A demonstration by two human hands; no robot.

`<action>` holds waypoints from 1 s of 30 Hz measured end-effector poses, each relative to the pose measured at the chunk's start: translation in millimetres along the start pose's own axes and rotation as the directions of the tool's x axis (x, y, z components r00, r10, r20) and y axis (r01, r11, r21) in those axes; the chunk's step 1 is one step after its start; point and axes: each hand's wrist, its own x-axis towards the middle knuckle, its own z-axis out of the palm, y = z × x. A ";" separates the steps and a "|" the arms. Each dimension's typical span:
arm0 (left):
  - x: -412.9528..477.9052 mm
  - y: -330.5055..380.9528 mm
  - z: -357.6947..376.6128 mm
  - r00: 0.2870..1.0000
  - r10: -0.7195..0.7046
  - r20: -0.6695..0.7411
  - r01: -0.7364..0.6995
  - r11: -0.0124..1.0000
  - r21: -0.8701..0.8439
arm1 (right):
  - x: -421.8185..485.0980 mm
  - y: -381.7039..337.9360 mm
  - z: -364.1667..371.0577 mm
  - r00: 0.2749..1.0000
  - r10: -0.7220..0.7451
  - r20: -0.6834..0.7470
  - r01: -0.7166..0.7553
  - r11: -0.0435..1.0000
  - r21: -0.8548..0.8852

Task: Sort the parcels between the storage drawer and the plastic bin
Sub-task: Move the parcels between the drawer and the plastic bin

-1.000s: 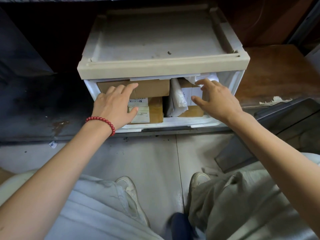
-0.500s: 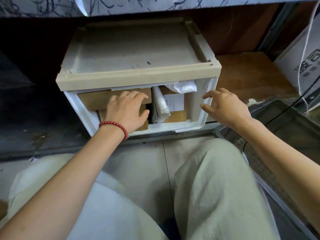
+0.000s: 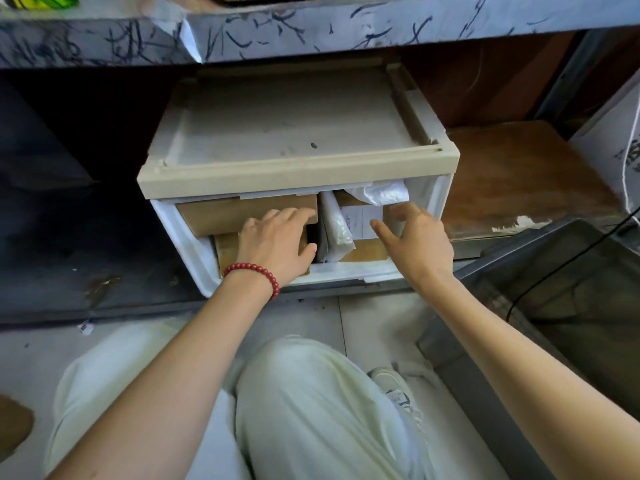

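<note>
A white storage drawer [image 3: 349,271] is pulled out from its beige unit [image 3: 294,171] under a shelf. Inside lie a long cardboard box [image 3: 221,211] at upper left, another brown box [image 3: 225,249] below it, an upright white plastic mailer [image 3: 334,230] in the middle, a labelled box [image 3: 360,220] and a crumpled white bag [image 3: 381,194] on the right. My left hand [image 3: 275,242], with a red bead bracelet, rests fingers-spread on the left boxes without gripping. My right hand [image 3: 412,240] hovers open at the labelled box. The dark plastic bin [image 3: 491,296] stands at the right.
A scribbled-on shelf edge [image 3: 311,29] overhangs the unit. A brown wooden board [image 3: 519,178] lies to the right of the drawer, with a white printed box [image 3: 623,143] and a black cable [image 3: 568,265] over the bin. My knees in pale trousers [image 3: 311,410] fill the floor below.
My right hand has moved from beside the drawer's right wall back in to the labelled box. My left hand stays on the left boxes. The camera has drawn closer and tilted up.
</note>
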 end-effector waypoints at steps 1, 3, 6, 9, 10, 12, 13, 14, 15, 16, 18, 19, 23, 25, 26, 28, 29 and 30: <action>1.0 0.7 2.7 1.000 0.011 -0.002 -0.011 1.000 -0.004 | 3.2 -0.5 3.4 0.998 0.054 -0.019 -0.052 0.997 0.064; 2.9 3.4 7.9 0.999 0.034 0.004 -0.034 0.999 -0.005 | 10.3 -1.3 8.0 0.987 0.160 -0.018 -0.153 0.969 0.193; 7.1 6.5 12.1 0.999 0.053 0.007 -0.053 0.999 0.002 | 21.4 -5.2 12.9 0.954 0.301 0.011 -0.278 0.868 0.411; 13.0 9.6 12.4 0.998 0.062 -0.030 -0.062 0.998 0.000 | 32.3 -9.3 15.2 0.893 0.432 0.130 -0.385 0.581 0.717; 14.9 11.0 12.8 0.998 0.060 -0.035 -0.060 0.998 -0.009 | 34.9 -10.1 15.5 0.878 0.451 0.163 -0.394 0.483 0.782; 17.7 13.8 14.9 0.998 0.054 -0.021 -0.054 0.998 -0.028 | 38.0 -10.3 16.6 0.867 0.468 0.168 -0.369 0.379 0.849; 18.7 14.9 16.2 0.999 0.052 -0.006 -0.052 0.998 -0.034 | 37.8 -10.3 16.7 0.870 0.467 0.160 -0.352 0.360 0.864; 19.4 15.9 17.1 0.999 0.052 0.007 -0.052 0.998 -0.037 | 37.1 -9.5 17.7 0.874 0.462 0.152 -0.337 0.350 0.874; 19.7 16.7 17.7 0.998 0.055 0.013 -0.054 0.998 -0.037 | 35.4 -9.0 18.0 0.880 0.452 0.145 -0.323 0.347 0.880; 19.8 17.4 17.4 0.998 0.059 0.007 -0.059 0.998 -0.038 | 33.4 -8.0 18.5 0.888 0.438 0.140 -0.311 0.348 0.884; 20.4 18.2 14.6 0.998 0.057 -0.024 -0.059 0.997 -0.057 | 29.0 -5.5 18.5 0.901 0.412 0.137 -0.292 0.340 0.894; 20.5 18.1 12.7 0.998 0.051 -0.037 -0.054 0.996 -0.068 | 26.9 -4.4 18.4 0.905 0.404 0.136 -0.284 0.335 0.898; 21.9 16.1 7.3 0.998 0.039 -0.055 -0.043 0.997 -0.063 | 19.0 1.8 17.7 0.909 0.396 0.127 -0.271 0.332 0.904; 23.7 14.6 5.6 0.997 0.044 -0.059 -0.047 0.997 -0.056 | 14.4 8.5 17.5 0.910 0.396 0.123 -0.271 0.345 0.899; 24.7 13.9 5.0 0.997 0.046 -0.062 -0.049 0.997 -0.053 | 11.5 11.9 16.8 0.911 0.393 0.123 -0.272 0.349 0.897; 26.1 13.2 4.3 0.997 0.043 -0.070 -0.047 0.998 -0.051 | 4.4 17.4 14.5 0.912 0.389 0.127 -0.273 0.347 0.897; 26.3 13.2 4.3 0.997 0.040 -0.072 -0.044 0.998 -0.053 | 0.1 19.7 13.2 0.913 0.387 0.129 -0.273 0.343 0.899; 26.6 13.4 4.4 0.997 0.036 -0.074 -0.040 0.998 -0.055 | -4.3 21.5 12.0 0.914 0.385 0.130 -0.271 0.341 0.900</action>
